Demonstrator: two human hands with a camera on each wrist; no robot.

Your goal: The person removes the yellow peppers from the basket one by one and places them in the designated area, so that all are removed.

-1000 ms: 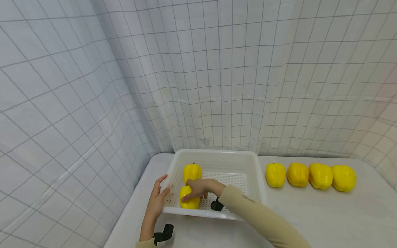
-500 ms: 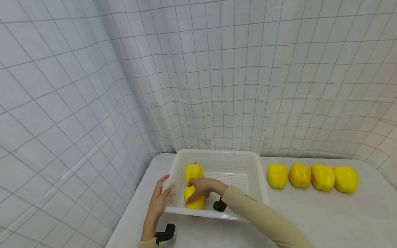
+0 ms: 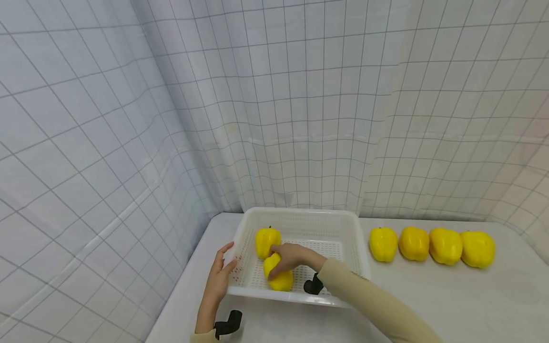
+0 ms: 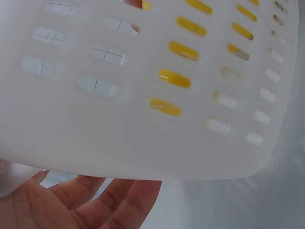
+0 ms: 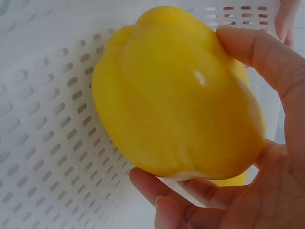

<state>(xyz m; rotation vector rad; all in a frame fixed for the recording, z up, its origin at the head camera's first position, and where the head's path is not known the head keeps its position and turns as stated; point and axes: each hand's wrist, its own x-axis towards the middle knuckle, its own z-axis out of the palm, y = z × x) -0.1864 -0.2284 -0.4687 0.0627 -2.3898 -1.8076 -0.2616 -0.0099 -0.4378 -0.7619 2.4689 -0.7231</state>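
My right hand (image 3: 292, 256) holds a yellow bell pepper (image 3: 281, 281) in the near left part of a white perforated basket (image 3: 363, 267). In the right wrist view, thumb and fingers grip opposite sides of this pepper (image 5: 176, 95), which is tilted. A second yellow bell pepper (image 3: 267, 240) sits just behind it, toward the basket's far left corner. My left hand (image 3: 218, 281) rests at the basket's left side, thumb tip at the rim. Its fingers (image 4: 133, 202) look extended in the left wrist view, their tips partly hidden behind the basket wall (image 4: 119, 148).
Several yellow bell peppers (image 3: 415, 243) stand in a row on the white table (image 3: 433, 290), right of the basket. A white curtain with a grid pattern (image 3: 321, 119) hangs behind the table and along its left side.
My right hand has shifted the near pepper rightward inside the basket and tilted it. The left hand and the other peppers stay where they were.
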